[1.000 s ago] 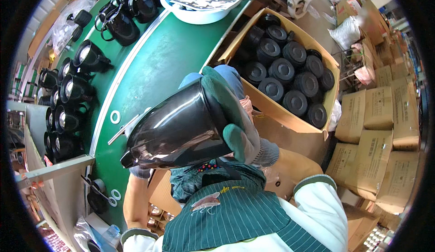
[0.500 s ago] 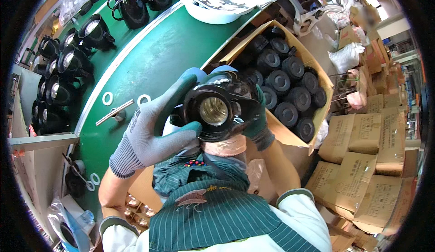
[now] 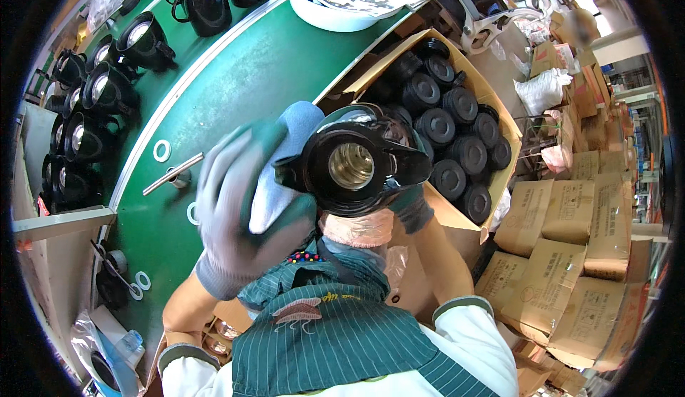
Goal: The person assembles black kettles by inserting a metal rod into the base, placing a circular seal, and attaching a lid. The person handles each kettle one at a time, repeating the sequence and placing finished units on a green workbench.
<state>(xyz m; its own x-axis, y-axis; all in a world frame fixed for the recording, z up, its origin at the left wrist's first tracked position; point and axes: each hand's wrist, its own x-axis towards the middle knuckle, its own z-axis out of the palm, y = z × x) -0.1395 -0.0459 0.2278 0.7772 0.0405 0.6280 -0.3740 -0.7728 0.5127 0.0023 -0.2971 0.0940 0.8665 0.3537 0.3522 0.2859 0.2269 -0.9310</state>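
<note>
A glossy black jug [image 3: 321,177] is in front of me, its round mouth toward me and its silvery inside [image 3: 351,166] showing. My right hand [image 3: 412,211], in a grey-green glove, is closed on the jug's right side; the jug hides most of its fingers. At the left side, my left hand [image 3: 239,200] wears the same kind of glove and is smeared by motion. A light-blue cloth [image 3: 271,197] lies between its thumb and fingers, against the jug. On the green table [image 3: 235,76] are a metal rod [image 3: 173,174] and a white ring [image 3: 157,156].
An open carton [image 3: 511,183] of round black lids [image 3: 449,179] stands at my right. Black jugs [image 3: 107,90] stand at far left, others [image 3: 203,8] at the back. A pale-blue basin [image 3: 325,20] sits at the far edge. Stacked cartons [image 3: 546,275] fill the right.
My left hand has shifted left, and the cloth now shows between its thumb and fingers. The jug has moved slightly right, still in my right hand.
</note>
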